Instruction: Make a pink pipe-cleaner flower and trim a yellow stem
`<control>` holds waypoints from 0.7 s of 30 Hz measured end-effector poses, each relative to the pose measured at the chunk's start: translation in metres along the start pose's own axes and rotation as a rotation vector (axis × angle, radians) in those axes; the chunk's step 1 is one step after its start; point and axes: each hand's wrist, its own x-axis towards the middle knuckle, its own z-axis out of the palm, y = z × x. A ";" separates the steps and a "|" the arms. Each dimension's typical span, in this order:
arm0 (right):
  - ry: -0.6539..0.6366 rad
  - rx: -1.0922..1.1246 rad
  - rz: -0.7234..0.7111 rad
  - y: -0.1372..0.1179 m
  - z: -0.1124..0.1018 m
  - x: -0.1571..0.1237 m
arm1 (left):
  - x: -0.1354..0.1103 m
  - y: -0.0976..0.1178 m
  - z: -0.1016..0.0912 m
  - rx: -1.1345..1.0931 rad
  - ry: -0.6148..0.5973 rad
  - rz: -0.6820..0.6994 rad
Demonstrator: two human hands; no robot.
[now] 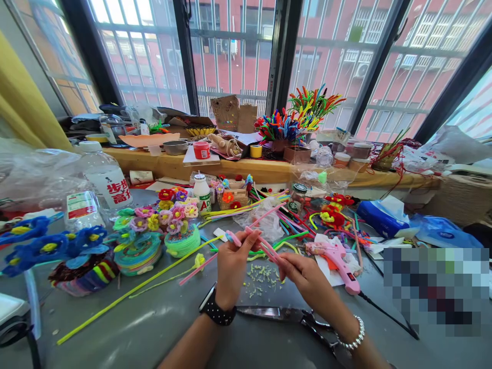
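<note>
Pink pipe cleaners (268, 248) stretch between my two hands above the table's middle. My left hand (233, 264), with a dark dotted watch band at the wrist, is closed on them; a small pink and blue piece (232, 237) shows by its fingers. At the other end, my right hand (302, 274) pinches the pink strands between thumb and fingers. Under the hands lie pale green fuzz clippings (263, 281) and large scissors (277, 313). A long yellow-green pipe cleaner (126, 297) slants across the table on the left, beside a small yellow flower (199, 261).
Pipe-cleaner flower pots (138, 253) stand at left near a large plastic bottle (107, 179). To the right are a pink glue gun (340, 261) with a black cord, a blue tissue pack (380, 218) and a dark-lidded jar (298, 199). A cluttered wooden ledge (165, 163) runs behind.
</note>
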 end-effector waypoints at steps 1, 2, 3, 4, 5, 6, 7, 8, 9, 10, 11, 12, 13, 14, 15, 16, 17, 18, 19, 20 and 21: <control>0.000 0.013 0.000 0.000 0.000 0.000 | 0.000 0.000 0.000 -0.007 -0.008 0.006; -0.003 0.037 0.004 0.001 -0.001 0.000 | 0.001 0.000 0.000 -0.015 -0.017 0.010; -0.006 0.065 0.011 0.002 -0.001 0.000 | 0.001 0.000 0.000 -0.027 -0.024 0.006; -0.011 0.091 0.022 0.003 -0.001 0.000 | 0.002 0.000 0.000 -0.046 -0.028 -0.012; -0.016 0.111 0.034 0.004 0.000 0.001 | 0.002 0.000 0.000 -0.069 -0.031 -0.041; -0.020 0.125 0.044 0.005 0.000 0.001 | 0.003 0.000 0.000 -0.095 -0.031 -0.076; -0.025 0.134 0.053 0.005 0.001 0.001 | 0.003 0.000 0.000 -0.118 -0.031 -0.111; -0.029 0.138 0.057 0.006 0.001 0.001 | 0.004 0.000 0.000 -0.136 -0.033 -0.140; -0.034 0.137 0.058 0.006 0.001 0.001 | 0.004 0.001 0.000 -0.147 -0.035 -0.160; -0.040 0.132 0.059 0.006 0.001 0.001 | 0.004 0.001 0.000 -0.156 -0.040 -0.173; -0.049 0.123 0.059 0.005 0.001 0.001 | 0.004 0.001 0.000 -0.167 -0.046 -0.182; -0.063 0.114 0.061 0.005 0.001 0.000 | 0.004 0.001 -0.001 -0.181 -0.052 -0.191; -0.077 0.105 0.062 0.004 0.000 0.000 | 0.005 0.001 -0.001 -0.196 -0.061 -0.197; -0.087 0.098 0.063 0.004 0.000 0.000 | 0.005 0.001 -0.001 -0.206 -0.068 -0.198; -0.093 0.094 0.063 0.004 0.000 0.000 | 0.005 0.001 -0.002 -0.208 -0.073 -0.195; -0.093 0.093 0.061 0.003 -0.001 0.000 | 0.004 0.001 -0.002 -0.198 -0.079 -0.188; -0.084 0.096 0.061 0.003 0.000 0.000 | 0.004 0.001 -0.002 -0.174 -0.088 -0.176; -0.072 0.103 0.066 0.003 0.000 0.000 | 0.004 0.002 -0.002 -0.139 -0.104 -0.163; -0.057 0.113 0.074 0.003 0.000 0.000 | 0.003 0.002 -0.002 -0.099 -0.125 -0.148; -0.044 0.127 0.084 0.003 0.001 0.000 | 0.002 0.003 -0.001 -0.060 -0.148 -0.137; -0.035 0.147 0.094 0.003 0.001 0.000 | 0.002 0.004 0.000 -0.027 -0.169 -0.131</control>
